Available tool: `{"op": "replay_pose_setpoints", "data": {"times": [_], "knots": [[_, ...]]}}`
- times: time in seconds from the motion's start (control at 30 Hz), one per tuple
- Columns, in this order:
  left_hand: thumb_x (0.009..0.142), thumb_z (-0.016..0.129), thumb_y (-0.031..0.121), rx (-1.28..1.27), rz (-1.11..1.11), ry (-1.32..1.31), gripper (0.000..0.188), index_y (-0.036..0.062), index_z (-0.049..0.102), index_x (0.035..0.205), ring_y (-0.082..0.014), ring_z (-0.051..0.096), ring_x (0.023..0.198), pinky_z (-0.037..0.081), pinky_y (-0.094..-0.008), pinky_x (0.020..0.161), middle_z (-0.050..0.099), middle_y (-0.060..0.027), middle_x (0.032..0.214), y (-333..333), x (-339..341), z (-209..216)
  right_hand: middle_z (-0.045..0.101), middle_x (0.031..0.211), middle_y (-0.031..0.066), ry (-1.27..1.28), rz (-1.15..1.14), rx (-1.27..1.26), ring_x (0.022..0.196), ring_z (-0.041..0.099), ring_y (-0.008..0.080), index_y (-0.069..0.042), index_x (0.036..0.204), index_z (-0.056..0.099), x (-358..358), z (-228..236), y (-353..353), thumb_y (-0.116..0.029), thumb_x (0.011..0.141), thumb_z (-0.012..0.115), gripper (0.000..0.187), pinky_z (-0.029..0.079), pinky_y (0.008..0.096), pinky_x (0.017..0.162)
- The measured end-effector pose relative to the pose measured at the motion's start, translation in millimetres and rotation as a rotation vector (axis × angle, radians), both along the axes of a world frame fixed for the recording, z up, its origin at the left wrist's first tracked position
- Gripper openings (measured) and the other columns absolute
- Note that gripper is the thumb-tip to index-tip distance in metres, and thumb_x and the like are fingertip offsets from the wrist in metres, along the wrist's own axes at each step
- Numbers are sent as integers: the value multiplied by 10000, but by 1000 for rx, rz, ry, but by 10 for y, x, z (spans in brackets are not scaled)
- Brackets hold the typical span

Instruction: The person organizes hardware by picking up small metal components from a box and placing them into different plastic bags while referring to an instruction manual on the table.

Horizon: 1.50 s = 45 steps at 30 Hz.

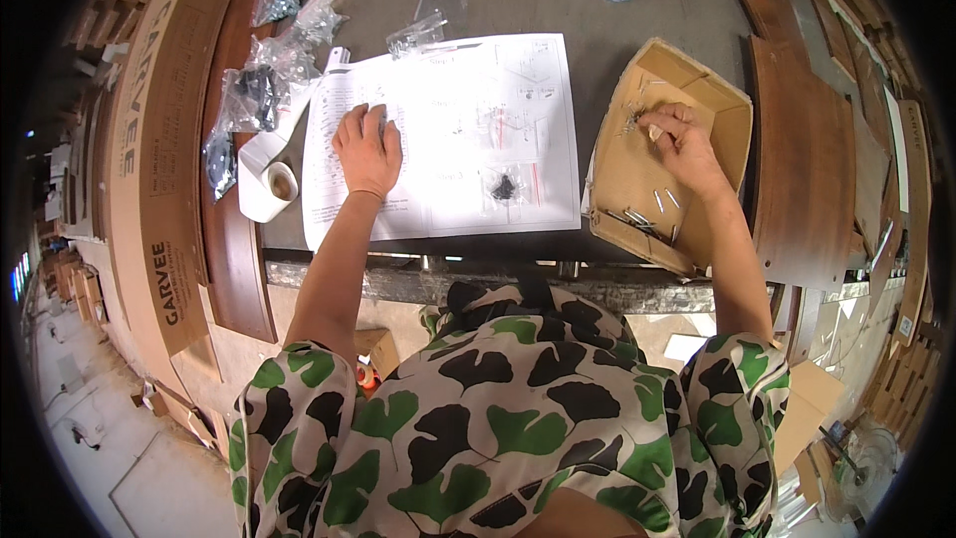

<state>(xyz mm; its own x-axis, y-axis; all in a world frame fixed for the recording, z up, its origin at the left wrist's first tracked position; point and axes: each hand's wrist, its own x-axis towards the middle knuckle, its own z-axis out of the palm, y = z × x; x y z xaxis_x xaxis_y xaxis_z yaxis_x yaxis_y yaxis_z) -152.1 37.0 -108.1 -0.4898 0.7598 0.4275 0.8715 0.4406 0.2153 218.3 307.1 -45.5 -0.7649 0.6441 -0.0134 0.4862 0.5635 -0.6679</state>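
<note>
The left hand [368, 149] is laid on the left half of a printed white sheet [438, 120], with its fingers slightly spread and pointed toward the far edge; nothing is seen to be grasped by it. The sheet is spread on a dark tabletop [538, 10], and its right half, where a small clear bag of black parts [506, 186] is set, is left uncovered by the hand.

The right hand [682, 144] is held over an open cardboard tray [734, 134], just beside the sheet. Its thumb and fingers are brought close together, and small metal pieces [633, 121] are seen right at the fingertips, on their left side; whether any are pinched cannot be told. Nearer the body, well apart from that grip, slim metal pins [658, 201] are scattered in the tray. To the left of the sheet, a white roll [267, 189] is seen near filled plastic bags [261, 95].
</note>
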Motion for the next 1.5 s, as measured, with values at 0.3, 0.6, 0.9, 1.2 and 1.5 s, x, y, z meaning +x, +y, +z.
{"op": "replay_pose_setpoints", "data": {"times": [0.3,0.6,0.9,1.2,1.5], "knots": [[831,556,237,45,-20,20,316,98,562,1115,-329,441,1134,308,-480,959,501,-154,1180,-11,23,-30,605,955,148,25,-156,-64,854,594,257,-45,1014,653,-11,392,-404,-14,789,615,230,478,327,761],[827,605,219,108,-54,-27,316,83,573,1111,-335,426,1146,301,-471,969,491,-161,1176,-51,-44,-40,594,872,129,-9,-291,20,711,609,222,-2,1006,627,168,536,-995,-27,794,636,213,490,311,659],[671,800,381,51,-550,-317,648,59,579,1188,-356,395,1239,312,-459,1022,475,-167,1291,212,215,227,587,887,92,49,-334,7,677,572,136,14,981,630,396,771,-1481,73,800,568,200,464,254,625],[623,793,503,-314,-651,-419,734,121,583,1213,-365,142,1407,117,-477,1133,311,-173,1463,687,368,321,610,912,93,208,-259,-45,704,579,172,-15,972,646,-410,904,-2070,4,805,640,168,461,279,625],[659,786,208,206,-640,-497,308,138,580,877,-238,497,1039,327,-390,933,576,-21,982,601,471,41,623,972,83,204,-389,-561,750,621,136,26,1108,597,-1149,552,-1713,-62,903,560,226,491,257,609]]}}
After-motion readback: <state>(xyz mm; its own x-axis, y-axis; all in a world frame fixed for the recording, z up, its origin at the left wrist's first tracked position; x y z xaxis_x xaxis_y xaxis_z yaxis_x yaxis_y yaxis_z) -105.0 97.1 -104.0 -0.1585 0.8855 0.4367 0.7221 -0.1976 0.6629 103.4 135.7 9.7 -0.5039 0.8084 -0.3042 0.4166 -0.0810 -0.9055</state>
